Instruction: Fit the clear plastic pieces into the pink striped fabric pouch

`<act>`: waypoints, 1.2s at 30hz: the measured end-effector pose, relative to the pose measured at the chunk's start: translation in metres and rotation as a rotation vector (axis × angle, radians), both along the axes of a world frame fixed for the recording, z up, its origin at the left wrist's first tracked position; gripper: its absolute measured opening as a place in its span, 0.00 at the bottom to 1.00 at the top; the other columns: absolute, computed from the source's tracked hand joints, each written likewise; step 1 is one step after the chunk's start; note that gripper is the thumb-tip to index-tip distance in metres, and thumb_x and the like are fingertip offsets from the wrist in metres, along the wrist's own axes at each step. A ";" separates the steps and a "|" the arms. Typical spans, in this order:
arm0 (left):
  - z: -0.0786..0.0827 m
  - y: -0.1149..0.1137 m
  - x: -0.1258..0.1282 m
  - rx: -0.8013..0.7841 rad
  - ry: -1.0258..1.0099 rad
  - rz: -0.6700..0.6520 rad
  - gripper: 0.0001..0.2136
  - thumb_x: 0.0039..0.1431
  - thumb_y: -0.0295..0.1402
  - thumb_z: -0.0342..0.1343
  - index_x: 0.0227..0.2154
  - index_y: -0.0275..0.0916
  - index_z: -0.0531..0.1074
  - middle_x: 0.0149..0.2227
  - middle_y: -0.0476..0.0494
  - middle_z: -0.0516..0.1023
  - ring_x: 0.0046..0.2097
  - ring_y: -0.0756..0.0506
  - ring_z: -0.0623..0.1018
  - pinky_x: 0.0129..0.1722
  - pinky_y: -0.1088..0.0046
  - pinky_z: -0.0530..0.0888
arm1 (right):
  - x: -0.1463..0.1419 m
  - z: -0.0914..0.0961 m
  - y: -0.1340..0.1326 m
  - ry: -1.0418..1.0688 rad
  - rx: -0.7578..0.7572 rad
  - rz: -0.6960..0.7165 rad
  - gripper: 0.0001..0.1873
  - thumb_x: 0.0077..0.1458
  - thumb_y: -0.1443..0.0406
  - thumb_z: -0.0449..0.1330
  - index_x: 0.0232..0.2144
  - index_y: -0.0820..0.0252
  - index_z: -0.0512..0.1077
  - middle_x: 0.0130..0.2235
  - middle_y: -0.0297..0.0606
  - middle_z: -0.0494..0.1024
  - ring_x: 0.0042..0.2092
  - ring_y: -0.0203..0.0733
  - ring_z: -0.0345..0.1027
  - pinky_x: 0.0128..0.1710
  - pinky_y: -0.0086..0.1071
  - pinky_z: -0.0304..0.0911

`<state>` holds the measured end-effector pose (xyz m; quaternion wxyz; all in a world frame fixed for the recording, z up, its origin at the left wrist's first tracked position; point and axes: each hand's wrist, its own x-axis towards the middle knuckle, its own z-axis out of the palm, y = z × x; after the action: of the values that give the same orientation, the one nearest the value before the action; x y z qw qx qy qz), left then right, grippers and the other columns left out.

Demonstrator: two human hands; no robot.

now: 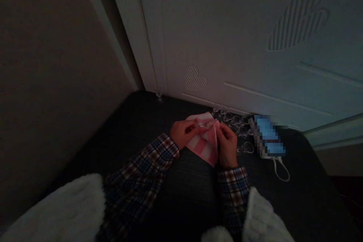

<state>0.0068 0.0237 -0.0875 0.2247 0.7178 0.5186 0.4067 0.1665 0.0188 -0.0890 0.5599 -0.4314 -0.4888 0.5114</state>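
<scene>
A pink and white striped pouch or cloth (204, 141) lies on a dark tabletop (159, 128). My left hand (183, 133) pinches its upper left edge with closed fingers. My right hand (227, 145) grips its right side, fingers curled against it. Both arms wear plaid sleeves under a white fleecy vest. The light is dim, so the small thing at the pouch's top edge cannot be made out.
Several clear plastic rings or clips (239, 128) lie just behind and right of the pouch. A blurred blue object (268, 136) with a white cord loop (280, 172) sits further right. One clear clip (159, 92) stands by the white door (227, 38) with heart carvings.
</scene>
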 end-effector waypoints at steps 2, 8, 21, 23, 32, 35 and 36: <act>0.002 -0.001 -0.001 -0.030 0.001 -0.006 0.17 0.53 0.42 0.52 0.17 0.36 0.70 0.17 0.52 0.65 0.21 0.54 0.66 0.23 0.78 0.61 | -0.001 0.001 0.000 -0.033 0.009 -0.004 0.10 0.49 0.58 0.57 0.29 0.59 0.71 0.28 0.32 0.73 0.29 0.35 0.64 0.29 0.28 0.59; -0.005 0.001 0.001 -0.080 -0.106 -0.048 0.15 0.53 0.40 0.53 0.42 0.39 0.67 0.24 0.52 0.70 0.24 0.52 0.69 0.24 0.78 0.65 | 0.000 -0.003 0.001 -0.109 0.026 -0.039 0.12 0.50 0.56 0.56 0.28 0.59 0.71 0.27 0.32 0.73 0.29 0.36 0.64 0.29 0.28 0.58; -0.010 0.002 0.000 -0.109 -0.097 -0.086 0.14 0.56 0.41 0.50 0.41 0.37 0.69 0.22 0.52 0.71 0.22 0.52 0.70 0.23 0.78 0.68 | 0.002 -0.002 0.002 -0.023 0.026 -0.040 0.09 0.50 0.60 0.56 0.31 0.59 0.71 0.28 0.31 0.72 0.29 0.33 0.63 0.29 0.27 0.58; -0.008 0.002 -0.001 -0.157 -0.119 -0.094 0.13 0.58 0.40 0.47 0.38 0.37 0.69 0.20 0.53 0.69 0.20 0.53 0.70 0.22 0.78 0.67 | 0.001 -0.002 0.001 -0.030 0.026 -0.029 0.09 0.50 0.60 0.57 0.31 0.59 0.71 0.27 0.31 0.71 0.29 0.33 0.62 0.29 0.26 0.58; -0.007 0.002 -0.001 -0.210 -0.157 -0.130 0.12 0.60 0.36 0.42 0.40 0.36 0.66 0.21 0.53 0.67 0.19 0.54 0.68 0.20 0.80 0.65 | -0.001 0.000 0.000 -0.086 0.066 -0.037 0.10 0.50 0.60 0.56 0.30 0.61 0.72 0.26 0.32 0.71 0.29 0.33 0.62 0.28 0.26 0.58; -0.006 0.001 0.000 -0.182 -0.185 -0.124 0.15 0.59 0.33 0.44 0.49 0.38 0.59 0.25 0.53 0.69 0.20 0.55 0.68 0.20 0.80 0.65 | -0.002 -0.001 0.000 -0.116 0.079 -0.049 0.10 0.50 0.60 0.56 0.29 0.61 0.72 0.24 0.31 0.70 0.29 0.33 0.62 0.28 0.26 0.58; -0.006 0.001 0.001 -0.169 -0.182 -0.120 0.17 0.58 0.33 0.46 0.50 0.39 0.58 0.26 0.52 0.69 0.20 0.55 0.68 0.20 0.80 0.65 | -0.002 -0.001 0.000 -0.119 0.079 -0.058 0.10 0.50 0.60 0.56 0.29 0.61 0.72 0.24 0.31 0.69 0.29 0.33 0.62 0.28 0.26 0.58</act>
<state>0.0077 0.0243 -0.0935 0.3545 0.6862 0.4844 0.4110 0.1644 0.0193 -0.0901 0.5611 -0.4523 -0.5283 0.4488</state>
